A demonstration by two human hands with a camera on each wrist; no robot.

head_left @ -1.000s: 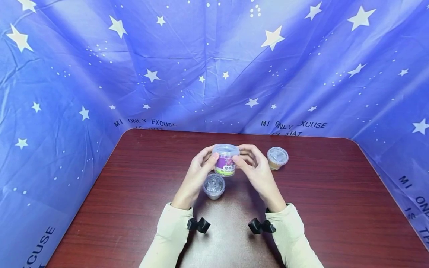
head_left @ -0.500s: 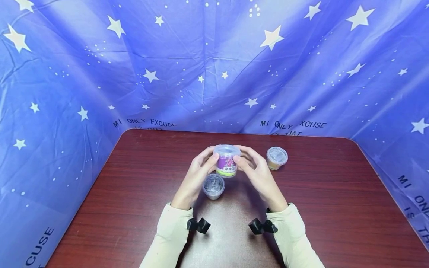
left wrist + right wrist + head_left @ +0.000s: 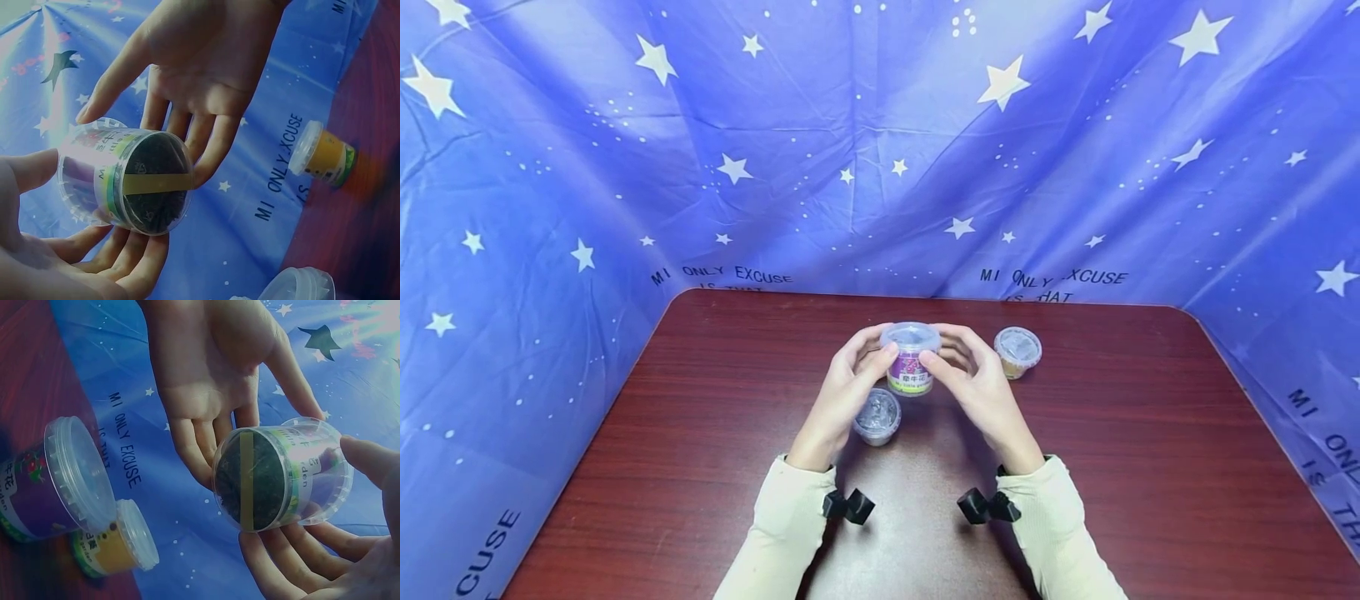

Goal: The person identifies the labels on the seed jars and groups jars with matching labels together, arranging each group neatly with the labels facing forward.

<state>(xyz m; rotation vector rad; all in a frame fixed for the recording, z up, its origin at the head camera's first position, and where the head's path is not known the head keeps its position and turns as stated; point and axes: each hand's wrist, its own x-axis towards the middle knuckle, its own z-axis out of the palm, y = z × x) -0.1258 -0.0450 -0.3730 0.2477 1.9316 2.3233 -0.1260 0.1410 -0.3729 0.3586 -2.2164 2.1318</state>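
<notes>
Both hands hold a clear plastic tub (image 3: 912, 373) with a purple and green label, raised above the table. My left hand (image 3: 848, 379) grips its left side, the thumb on the front. On the other side my right hand (image 3: 973, 379) grips it, thumb likewise on the label. From below, the left wrist view shows dark contents and a yellowish strip across the base of the tub (image 3: 156, 209). Its clear lid (image 3: 331, 487) is on. Just below the left hand, a second lidded tub (image 3: 877, 419) stands upright; its label looks purple in the right wrist view.
A third lidded tub (image 3: 1018, 353), with a yellow label, stands beyond the right hand on the reddish-brown table (image 3: 685, 433). Blue star-printed cloth (image 3: 820, 150) hangs along the back and both sides. Each wrist carries a small black camera mount.
The hands keep their hold on the tub, which has shifted very slightly right and turned a little, so its label sits differently. The other two tubs stay put.
</notes>
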